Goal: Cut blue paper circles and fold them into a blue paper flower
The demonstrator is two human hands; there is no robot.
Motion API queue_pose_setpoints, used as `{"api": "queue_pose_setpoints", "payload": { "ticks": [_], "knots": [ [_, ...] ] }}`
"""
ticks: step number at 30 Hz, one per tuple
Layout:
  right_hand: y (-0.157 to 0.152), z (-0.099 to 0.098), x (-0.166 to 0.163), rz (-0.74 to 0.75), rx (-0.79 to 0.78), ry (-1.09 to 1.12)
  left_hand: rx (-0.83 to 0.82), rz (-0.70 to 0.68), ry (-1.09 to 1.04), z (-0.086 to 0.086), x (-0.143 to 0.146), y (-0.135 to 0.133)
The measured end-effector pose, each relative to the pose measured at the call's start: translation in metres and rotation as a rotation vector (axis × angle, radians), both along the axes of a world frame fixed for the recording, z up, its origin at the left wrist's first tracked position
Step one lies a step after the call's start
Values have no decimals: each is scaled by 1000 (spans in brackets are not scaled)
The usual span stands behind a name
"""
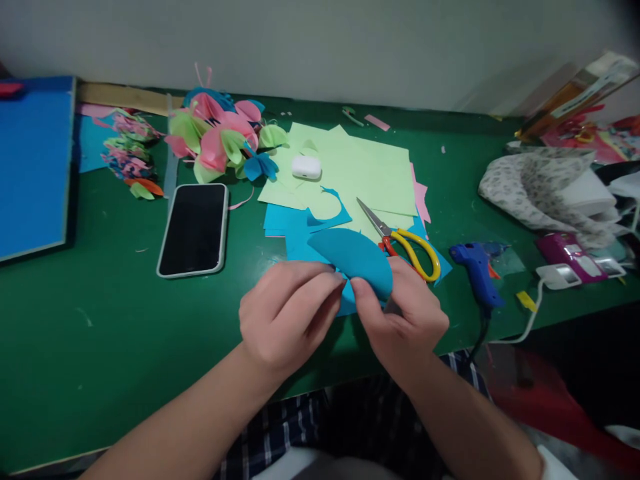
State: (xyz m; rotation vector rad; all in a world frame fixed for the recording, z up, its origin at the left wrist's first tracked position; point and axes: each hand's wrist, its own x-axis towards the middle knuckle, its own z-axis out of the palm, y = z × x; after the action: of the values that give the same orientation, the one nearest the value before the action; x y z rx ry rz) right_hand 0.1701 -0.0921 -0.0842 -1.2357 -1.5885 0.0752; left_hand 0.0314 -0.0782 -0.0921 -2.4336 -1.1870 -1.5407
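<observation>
Bare forearms [190, 410] lie nearest the camera, above plaid cloth [280, 423]. From left: blue board [33, 167] at the edge of the green table [115, 333]; shredded paper tufts [129, 147]; phone [194, 227], dark screen up. Behind the phone, a bunch of paper flowers [215, 155] in pink, green and blue, apparently finished.

Centre: pale green sheets [373, 167], with a white case [307, 167] on top. Just in front, a blue scrap [341, 217] shows a curved cut. Blue paper piece [353, 253], round-edged, is held over the pile's near side. Left hand [287, 313]: fingertips pinched together on its near edge. Right hand [410, 313]: thumb in front, fingers behind, clamped on it.

Right: scissors [384, 231], laid down just beyond the right hand; blue glue gun [477, 270], untouched.

Progress (judged): cutting of this piece looks done; shaping under way; joining not yet done. Uncut-looking sheets remain.
</observation>
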Motion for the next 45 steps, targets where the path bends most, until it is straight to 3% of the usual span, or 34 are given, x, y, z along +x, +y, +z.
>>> {"api": "queue_pose_setpoints", "payload": {
  "ticks": [6, 10, 17, 22, 30, 32, 36, 39, 45],
  "knots": [
    [-1, 1, 2, 73, -15, 6, -20, -5, 14, 1, 1, 1],
    [-1, 0, 1, 16, -19, 20, -19, 19, -9, 4, 1, 1],
    [9, -5, 7, 21, -215, 372, -10, 6, -166, 4, -3, 0],
    [12, -3, 8, 48, -346, 510, -153, 32, -103, 0, 2, 3],
    [15, -7, 5, 271, -497, 707, -230, 46, -19, -3, 3, 5],
    [15, -9, 4, 319, -516, 722, -189, 49, 9, -6, 1, 5],
    [16, -11, 4, 274, -516, 616, -156, 97, 15, -8, 0, 6],
    [17, -11, 6, 334, -551, 683, -254, 97, -92, -6, 2, 9],
    [22, -15, 6, 405, -568, 820, -659, -117, -415, -4, 4, 10]
  ]
}}
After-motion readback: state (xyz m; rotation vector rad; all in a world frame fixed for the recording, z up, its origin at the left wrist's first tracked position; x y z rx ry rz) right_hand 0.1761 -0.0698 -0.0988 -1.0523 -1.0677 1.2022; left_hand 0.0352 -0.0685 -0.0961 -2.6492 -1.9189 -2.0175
